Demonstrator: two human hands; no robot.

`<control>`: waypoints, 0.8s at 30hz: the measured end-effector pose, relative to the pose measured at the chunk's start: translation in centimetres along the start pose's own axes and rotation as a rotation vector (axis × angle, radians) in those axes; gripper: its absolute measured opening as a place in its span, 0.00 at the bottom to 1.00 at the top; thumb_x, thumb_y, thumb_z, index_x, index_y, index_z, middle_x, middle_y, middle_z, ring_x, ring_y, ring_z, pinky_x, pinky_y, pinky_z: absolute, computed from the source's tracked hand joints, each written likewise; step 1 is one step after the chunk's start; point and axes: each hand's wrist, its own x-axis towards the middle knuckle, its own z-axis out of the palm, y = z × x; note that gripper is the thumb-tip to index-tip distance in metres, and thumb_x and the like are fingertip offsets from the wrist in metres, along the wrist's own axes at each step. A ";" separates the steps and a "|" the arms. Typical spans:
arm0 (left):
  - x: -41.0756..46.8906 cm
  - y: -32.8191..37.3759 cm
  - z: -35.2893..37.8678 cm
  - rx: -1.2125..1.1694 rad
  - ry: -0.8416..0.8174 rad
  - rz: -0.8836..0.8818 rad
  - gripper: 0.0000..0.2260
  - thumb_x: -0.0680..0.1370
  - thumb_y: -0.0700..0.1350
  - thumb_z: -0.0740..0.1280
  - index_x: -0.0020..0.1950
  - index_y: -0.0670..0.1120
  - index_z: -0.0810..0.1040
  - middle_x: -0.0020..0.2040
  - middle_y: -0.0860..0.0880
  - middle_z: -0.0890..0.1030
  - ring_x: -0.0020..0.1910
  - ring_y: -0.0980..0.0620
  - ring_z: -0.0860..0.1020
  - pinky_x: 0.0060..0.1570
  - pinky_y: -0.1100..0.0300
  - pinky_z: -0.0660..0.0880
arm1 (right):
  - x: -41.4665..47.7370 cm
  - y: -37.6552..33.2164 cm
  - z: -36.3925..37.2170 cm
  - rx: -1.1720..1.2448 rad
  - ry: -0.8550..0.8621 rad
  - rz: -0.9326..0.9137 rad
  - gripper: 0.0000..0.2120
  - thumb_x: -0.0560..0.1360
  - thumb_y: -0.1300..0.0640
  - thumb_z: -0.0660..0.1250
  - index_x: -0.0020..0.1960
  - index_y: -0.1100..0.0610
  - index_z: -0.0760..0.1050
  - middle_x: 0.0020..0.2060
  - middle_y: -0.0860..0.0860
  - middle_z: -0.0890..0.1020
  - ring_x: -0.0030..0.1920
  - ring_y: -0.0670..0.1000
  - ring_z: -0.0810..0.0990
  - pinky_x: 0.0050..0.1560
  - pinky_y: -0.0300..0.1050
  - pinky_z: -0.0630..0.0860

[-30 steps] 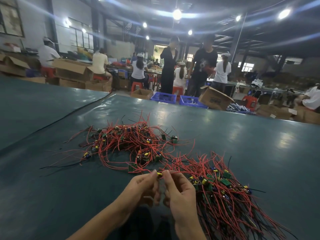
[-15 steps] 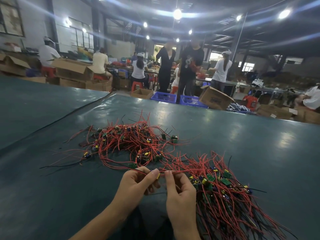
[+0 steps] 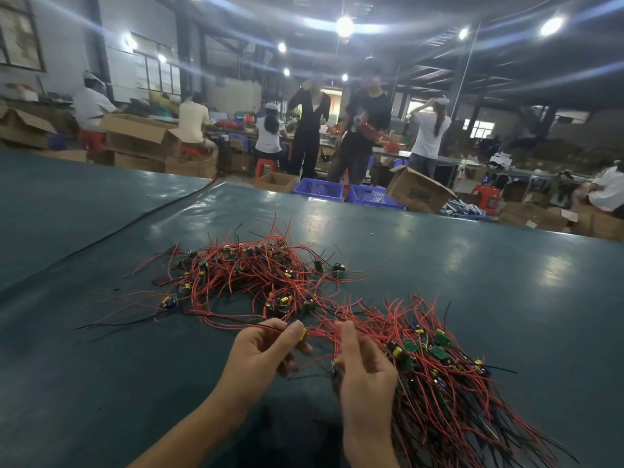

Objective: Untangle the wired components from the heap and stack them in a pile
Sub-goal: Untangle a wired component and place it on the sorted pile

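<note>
A tangled heap (image 3: 250,275) of red and black wires with small green circuit boards lies on the dark green table (image 3: 472,282), ahead and left of my hands. A straighter pile (image 3: 449,380) of the same wired components fans out at the right. My left hand (image 3: 266,352) pinches a small yellow component (image 3: 304,333) whose red and black wires run left toward the heap. My right hand (image 3: 364,376) sits at the pile's left edge, fingers curled round red wires that stretch between the two hands.
The table's far edge (image 3: 337,201) has blue crates (image 3: 319,188) and cardboard boxes (image 3: 417,189) beyond it. Several people stand and sit at benches in the background. A seam (image 3: 135,219) runs diagonally across the table at left.
My hands have drawn apart a little, the right one shifting toward the pile and stretching the wires between them. Two standing people in the background moved.
</note>
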 end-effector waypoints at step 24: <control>0.7 -1.5 -1.4 0.275 -0.171 0.105 0.26 0.76 0.62 0.61 0.32 0.41 0.80 0.30 0.43 0.79 0.29 0.48 0.76 0.35 0.54 0.74 | -0.6 0.4 0.0 -0.275 -0.304 0.247 0.31 0.74 0.33 0.55 0.26 0.54 0.77 0.26 0.49 0.76 0.28 0.49 0.74 0.33 0.42 0.71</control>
